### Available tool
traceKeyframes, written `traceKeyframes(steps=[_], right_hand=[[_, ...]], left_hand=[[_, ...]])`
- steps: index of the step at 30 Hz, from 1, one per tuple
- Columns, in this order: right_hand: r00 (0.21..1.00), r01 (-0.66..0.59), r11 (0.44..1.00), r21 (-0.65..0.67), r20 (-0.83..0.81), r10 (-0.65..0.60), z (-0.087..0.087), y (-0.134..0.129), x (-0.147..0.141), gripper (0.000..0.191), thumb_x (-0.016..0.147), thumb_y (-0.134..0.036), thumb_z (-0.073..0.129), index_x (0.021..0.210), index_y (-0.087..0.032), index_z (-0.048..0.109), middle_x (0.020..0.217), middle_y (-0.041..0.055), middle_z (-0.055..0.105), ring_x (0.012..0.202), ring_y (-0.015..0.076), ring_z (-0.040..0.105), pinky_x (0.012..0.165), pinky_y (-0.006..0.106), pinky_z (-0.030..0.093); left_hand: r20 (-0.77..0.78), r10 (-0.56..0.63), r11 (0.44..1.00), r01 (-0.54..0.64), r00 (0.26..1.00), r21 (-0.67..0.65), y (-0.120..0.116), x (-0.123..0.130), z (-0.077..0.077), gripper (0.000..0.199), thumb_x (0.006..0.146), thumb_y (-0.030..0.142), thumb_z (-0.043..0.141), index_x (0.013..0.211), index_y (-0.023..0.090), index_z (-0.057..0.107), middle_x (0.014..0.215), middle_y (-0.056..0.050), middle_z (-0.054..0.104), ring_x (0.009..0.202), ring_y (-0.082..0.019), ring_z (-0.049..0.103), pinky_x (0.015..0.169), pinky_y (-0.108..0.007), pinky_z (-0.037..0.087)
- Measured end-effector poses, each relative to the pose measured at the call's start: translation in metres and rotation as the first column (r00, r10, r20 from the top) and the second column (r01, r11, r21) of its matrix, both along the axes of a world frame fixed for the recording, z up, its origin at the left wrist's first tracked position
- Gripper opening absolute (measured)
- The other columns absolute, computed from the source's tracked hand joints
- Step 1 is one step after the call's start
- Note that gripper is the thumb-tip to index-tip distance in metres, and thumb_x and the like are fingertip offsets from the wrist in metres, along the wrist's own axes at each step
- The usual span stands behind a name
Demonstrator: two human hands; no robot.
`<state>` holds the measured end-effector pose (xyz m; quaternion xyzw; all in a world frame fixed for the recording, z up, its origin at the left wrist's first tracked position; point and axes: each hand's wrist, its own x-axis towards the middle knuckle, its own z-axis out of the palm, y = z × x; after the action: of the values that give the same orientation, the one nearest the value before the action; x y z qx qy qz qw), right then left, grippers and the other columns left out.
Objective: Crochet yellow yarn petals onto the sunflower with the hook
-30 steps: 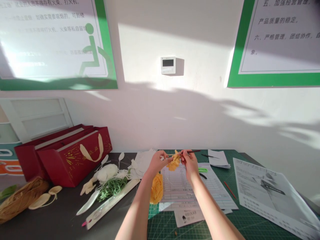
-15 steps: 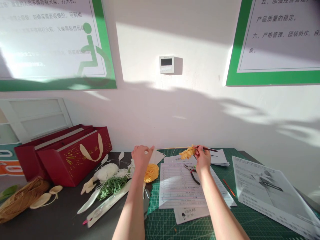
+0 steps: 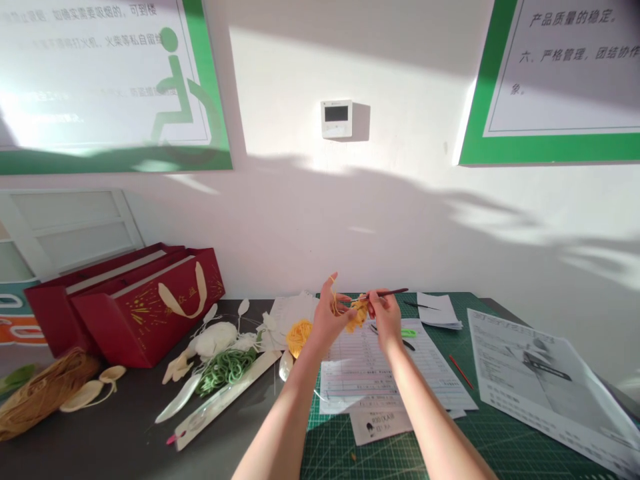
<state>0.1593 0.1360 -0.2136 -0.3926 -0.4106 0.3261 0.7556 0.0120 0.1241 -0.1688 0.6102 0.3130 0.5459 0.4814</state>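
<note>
Your right hand [image 3: 385,323] holding thin dark stick [image 3: 389,292]; left hand [image 3: 327,317] narrow, pinching yellow piece [image 3: 359,315]. Green-framed poster [image 3: 560,67], upper right, reads 产品质量的稳定.

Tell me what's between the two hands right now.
In the head view, a yellow yarn piece lies between the left hand and right hand, with a thin dark rod running across above it.
</note>
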Motion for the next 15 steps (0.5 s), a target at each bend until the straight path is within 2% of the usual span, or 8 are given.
traceKeyframes(steps=[2,7,12,15], right_hand=[[0.999,-0.008,1.000,0.003,0.047,0.008,0.002,-0.003,-0.001,0.025,0.098,-0.037,0.063,0.107,-0.014,0.065,0.097,0.0033,0.068,0.077,0.0135,0.066,0.069,0.030,0.059],[0.989,-0.032,0.999,-0.001,0.146,0.032,0.004,-0.008,-0.002,0.024,0.097,-0.036,0.064,0.109,-0.015,0.066,0.105,0.0054,0.069,0.088,0.0169,0.068,0.080,0.036,0.059],[0.987,-0.065,0.998,-0.023,0.143,0.068,0.005,-0.007,-0.001,0.024,0.097,-0.036,0.065,0.109,-0.015,0.066,0.106,0.0056,0.069,0.089,0.0172,0.068,0.081,0.037,0.059],[0.994,-0.084,0.996,-0.033,0.067,0.086,0.004,-0.005,-0.001,0.025,0.097,-0.036,0.064,0.111,-0.015,0.065,0.106,0.0056,0.069,0.090,0.0174,0.068,0.081,0.037,0.059]], left_hand=[[-0.041,-0.004,1.000,0.004,0.999,0.002,0.001,0.000,-0.003,0.083,0.081,0.018,0.080,0.152,0.024,0.038,0.103,-0.004,0.069,0.078,-0.018,0.067,0.073,-0.035,0.056],[-0.138,0.049,0.998,-0.045,0.989,0.031,0.004,-0.006,-0.006,0.050,0.093,0.028,0.068,0.140,0.022,0.053,0.127,-0.010,0.062,0.104,-0.025,0.064,0.086,-0.044,0.057],[-0.190,-0.042,0.999,0.046,0.981,0.017,0.008,-0.004,-0.013,0.034,0.095,0.031,0.065,0.125,0.017,0.062,0.112,-0.008,0.068,0.090,-0.020,0.067,0.079,-0.041,0.059],[-0.147,-0.111,0.994,0.111,0.983,-0.010,0.009,-0.002,-0.016,0.033,0.095,0.032,0.065,0.125,0.017,0.062,0.115,-0.008,0.067,0.093,-0.021,0.068,0.080,-0.040,0.059]])
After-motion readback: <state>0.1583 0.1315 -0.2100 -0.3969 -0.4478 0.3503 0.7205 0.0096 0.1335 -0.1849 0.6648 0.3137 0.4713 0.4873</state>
